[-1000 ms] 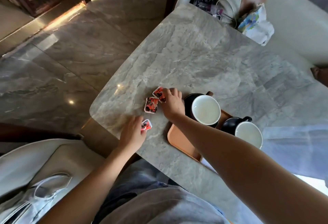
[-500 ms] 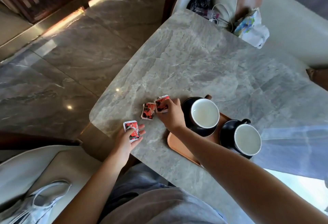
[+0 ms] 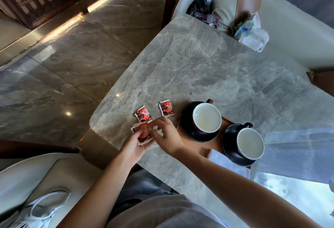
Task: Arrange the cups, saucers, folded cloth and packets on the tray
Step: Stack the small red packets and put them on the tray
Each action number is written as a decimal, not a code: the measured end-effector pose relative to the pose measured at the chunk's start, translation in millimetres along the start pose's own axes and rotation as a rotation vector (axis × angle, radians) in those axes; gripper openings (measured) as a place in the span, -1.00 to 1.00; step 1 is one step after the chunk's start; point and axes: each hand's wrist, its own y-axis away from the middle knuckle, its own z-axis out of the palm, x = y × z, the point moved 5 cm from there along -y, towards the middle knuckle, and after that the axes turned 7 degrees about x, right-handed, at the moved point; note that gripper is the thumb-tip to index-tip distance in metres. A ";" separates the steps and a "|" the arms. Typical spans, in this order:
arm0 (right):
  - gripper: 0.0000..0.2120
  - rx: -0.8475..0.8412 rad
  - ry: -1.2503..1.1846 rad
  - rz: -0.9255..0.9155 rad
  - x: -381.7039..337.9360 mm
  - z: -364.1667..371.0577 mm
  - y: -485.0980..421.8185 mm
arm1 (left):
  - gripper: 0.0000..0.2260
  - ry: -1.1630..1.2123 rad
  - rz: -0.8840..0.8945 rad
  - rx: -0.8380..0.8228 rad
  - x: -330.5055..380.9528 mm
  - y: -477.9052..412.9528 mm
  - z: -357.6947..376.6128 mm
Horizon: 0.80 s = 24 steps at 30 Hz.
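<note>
My left hand [image 3: 133, 146] holds a small stack of red packets [image 3: 143, 136] over the table's near left corner. My right hand [image 3: 167, 135] reaches across and its blurred fingertips touch that stack; whether they grip it is unclear. Two more red packets lie flat on the table, one [image 3: 143, 116] just beyond my hands and one [image 3: 166, 108] to its right. On the orange-brown tray [image 3: 197, 146] stand two black cups with white insides [image 3: 207, 117] [image 3: 250, 143], each on a black saucer [image 3: 187, 121] [image 3: 228, 146]. A white folded cloth [image 3: 224, 161] lies at the tray's near end.
The grey marble table [image 3: 207, 68] has a rounded corner by my left hand. A cream chair [image 3: 292, 34] across the table carries a plastic bag [image 3: 251, 30], cables and another person's leg. A second cream chair [image 3: 27, 179] with a white bag is at my lower left.
My right hand has left the packet it was lifting on the table and come back to the left hand. The left hand rose slightly with its packets. The camera tilted, showing the cloth.
</note>
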 end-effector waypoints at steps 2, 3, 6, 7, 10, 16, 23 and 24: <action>-0.83 0.045 0.015 0.044 5.6 -1.1 -19.4 | -0.86 0.016 -0.004 0.058 0.5 1.4 -13.5; -0.80 0.048 0.044 0.071 8.5 1.2 -30.9 | -0.87 0.006 0.009 0.080 0.5 2.1 -19.0; -0.63 0.009 0.159 0.181 15.6 16.0 -60.7 | -0.88 -0.021 0.060 0.082 -0.1 6.8 -26.9; -0.58 -0.002 0.194 0.194 17.0 20.9 -67.0 | -0.88 -0.017 0.069 0.071 -0.2 8.6 -27.9; -0.46 -0.066 0.383 0.073 14.6 32.8 -76.0 | -0.83 0.027 0.054 0.041 0.2 14.0 -31.7; -0.54 -0.183 0.466 0.012 10.6 40.1 -80.8 | -0.83 0.007 0.100 0.078 5.9 14.9 -51.4; -0.78 -0.099 0.008 0.203 22.9 10.1 -67.6 | -0.82 -0.099 0.081 0.138 8.3 7.4 -39.6; -0.79 -0.166 -0.085 0.202 19.4 9.1 -64.5 | -0.81 -0.111 0.067 0.121 8.1 6.4 -35.7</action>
